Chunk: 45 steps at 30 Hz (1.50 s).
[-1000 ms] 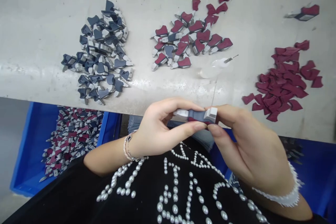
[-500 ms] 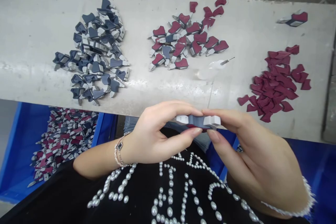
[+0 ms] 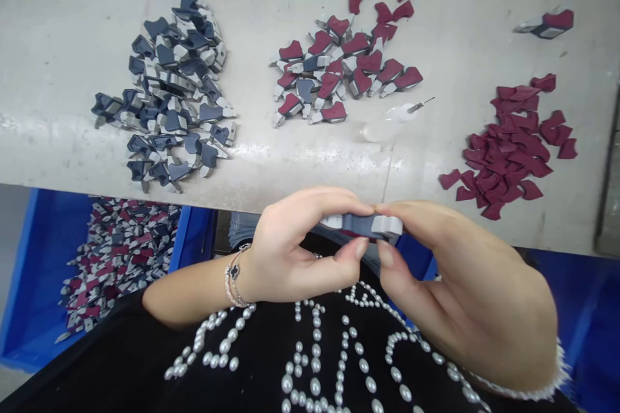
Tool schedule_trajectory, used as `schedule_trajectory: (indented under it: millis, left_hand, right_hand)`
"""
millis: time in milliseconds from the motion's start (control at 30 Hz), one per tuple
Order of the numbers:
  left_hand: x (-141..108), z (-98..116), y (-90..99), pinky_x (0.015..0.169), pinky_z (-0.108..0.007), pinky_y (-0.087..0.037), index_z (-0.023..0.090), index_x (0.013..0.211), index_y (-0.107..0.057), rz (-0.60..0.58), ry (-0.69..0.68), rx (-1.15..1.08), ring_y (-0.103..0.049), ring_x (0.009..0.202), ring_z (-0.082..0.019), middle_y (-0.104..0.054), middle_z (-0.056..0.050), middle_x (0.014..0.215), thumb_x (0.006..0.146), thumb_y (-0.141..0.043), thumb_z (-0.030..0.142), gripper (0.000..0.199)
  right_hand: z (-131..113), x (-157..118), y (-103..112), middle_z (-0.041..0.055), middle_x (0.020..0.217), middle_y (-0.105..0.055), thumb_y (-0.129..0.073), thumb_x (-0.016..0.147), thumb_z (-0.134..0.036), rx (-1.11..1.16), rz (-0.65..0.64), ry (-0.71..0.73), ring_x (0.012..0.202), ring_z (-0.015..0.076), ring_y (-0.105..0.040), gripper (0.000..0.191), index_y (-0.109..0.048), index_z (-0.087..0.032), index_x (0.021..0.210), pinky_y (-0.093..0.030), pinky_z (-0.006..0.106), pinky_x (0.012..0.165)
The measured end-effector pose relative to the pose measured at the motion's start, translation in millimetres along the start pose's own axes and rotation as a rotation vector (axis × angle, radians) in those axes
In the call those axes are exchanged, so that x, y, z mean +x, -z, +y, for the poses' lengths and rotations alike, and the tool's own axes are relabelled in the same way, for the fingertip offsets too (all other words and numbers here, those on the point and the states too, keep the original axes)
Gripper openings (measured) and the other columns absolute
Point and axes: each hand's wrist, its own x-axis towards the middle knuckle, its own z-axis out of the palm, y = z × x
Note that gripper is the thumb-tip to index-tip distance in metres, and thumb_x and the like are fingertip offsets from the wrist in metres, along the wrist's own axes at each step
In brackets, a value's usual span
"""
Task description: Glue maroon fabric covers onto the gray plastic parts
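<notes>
A: What do we record at the hands?

B: We find one grey, blue and red piece held level between both hands, just past the near edge of the pale bench. The left hand has thumb and fingers closed on its white-ended side. The right hand pinches the blocky light grey end, index finger above and thumb below.

A: Do we note anything on the red part?

B: We see only a thin red strip along the lower edge; the fingers cover much of the rest.

A: And the bench?

B: At the left we log a heap of blue and grey parts. In the middle lies a group of mostly red-faced parts, with a few loose red pieces at its far side. At the right we list a pile of red inserts, and beyond it a single red-faced part, lying apart.

A: The item between the middle group and the hands?

B: We take it for a clear bottle with a thin needle tip, though its body blends into the bench.

A: Below the bench?

B: At the left, we observe a blue bin holding many mixed parts.
</notes>
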Motion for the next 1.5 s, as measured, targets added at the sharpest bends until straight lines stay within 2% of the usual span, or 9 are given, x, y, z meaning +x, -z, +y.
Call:
schedule_trajectory:
  millis: [167,333,433,633,767,1067,1333,1500]
  left_hand:
    - [-0.1,-3.7,0.0,0.079,-0.027,-0.064,0.017,0.107,-0.07,0.022,0.021,-0.056,-0.073,0.085,-0.016,-0.077,-0.008,0.098,0.082,-0.073,0.019,0.025]
    - [9.6,-6.6,17.1,0.084,-0.026,-0.064,0.015,0.109,-0.07,-0.185,0.023,-0.089,-0.076,0.09,-0.018,-0.078,-0.011,0.1,0.08,-0.081,0.022,0.032]
    - [12.1,-6.6,24.2,0.086,-0.029,-0.065,0.016,0.113,-0.07,-0.235,0.017,-0.096,-0.077,0.093,-0.02,-0.079,-0.011,0.104,0.076,-0.085,0.026,0.041]
    - [9.6,-7.0,24.6,0.085,-0.027,-0.065,0.017,0.113,-0.07,-0.224,0.068,-0.115,-0.077,0.093,-0.019,-0.079,-0.01,0.104,0.08,-0.082,0.023,0.035]
    - [9.6,-5.8,24.1,0.084,-0.028,-0.065,0.019,0.111,-0.071,-0.21,0.073,-0.084,-0.076,0.091,-0.019,-0.079,-0.009,0.103,0.082,-0.079,0.02,0.029]
    - [11.3,-3.4,24.3,0.082,-0.027,-0.065,0.017,0.107,-0.07,-0.207,0.025,-0.019,-0.076,0.087,-0.017,-0.079,-0.009,0.097,0.082,-0.079,0.019,0.027]
    - [11.7,0.7,24.3,0.079,-0.028,-0.065,0.019,0.105,-0.069,-0.241,0.055,0.069,-0.076,0.084,-0.017,-0.079,-0.007,0.097,0.082,-0.08,0.027,0.027]
    - [10.7,-1.0,24.0,0.077,-0.024,-0.064,0.017,0.103,-0.068,-0.297,0.029,0.135,-0.075,0.083,-0.016,-0.079,-0.006,0.093,0.085,-0.078,0.026,0.023]
  right_hand:
    - [-1.5,-0.7,0.2,0.0033,0.098,-0.073,-0.054,0.096,-0.011,0.004,0.017,-0.005,0.093,0.0199,-0.069,0.022,-0.057,-0.022,0.116,-0.056,0.03,0.084]
    - [3.5,-4.9,3.1,0.0035,0.103,-0.072,-0.052,0.099,-0.015,0.053,-0.024,-0.089,0.089,0.017,-0.071,0.022,-0.056,-0.022,0.12,-0.057,0.024,0.08]
    - [5.9,-4.8,4.9,0.0036,0.107,-0.072,-0.051,0.101,-0.017,0.069,-0.057,-0.11,0.09,0.0167,-0.071,0.024,-0.055,-0.022,0.124,-0.057,0.023,0.08]
    - [3.3,-2.2,5.9,0.0032,0.108,-0.072,-0.051,0.101,-0.019,0.063,-0.068,-0.128,0.089,0.015,-0.07,0.023,-0.055,-0.023,0.124,-0.056,0.021,0.08]
    - [2.0,-2.5,4.8,0.0034,0.105,-0.071,-0.051,0.102,-0.02,0.046,-0.064,-0.123,0.085,0.0164,-0.07,0.025,-0.054,-0.023,0.126,-0.057,0.025,0.08]
    - [0.2,-5.0,8.2,0.0037,0.112,-0.07,-0.051,0.101,-0.017,0.054,-0.091,-0.089,0.091,0.0148,-0.068,0.031,-0.053,-0.023,0.132,-0.054,0.025,0.093]
    - [1.2,-4.9,7.0,0.0041,0.106,-0.071,-0.051,0.101,-0.017,0.049,-0.101,-0.098,0.087,0.018,-0.07,0.03,-0.054,-0.023,0.13,-0.058,0.03,0.087]
    - [2.2,-8.3,4.0,0.0035,0.112,-0.072,-0.056,0.1,-0.02,0.029,-0.112,-0.082,0.092,0.0188,-0.07,0.033,-0.053,-0.023,0.133,-0.058,0.031,0.087]
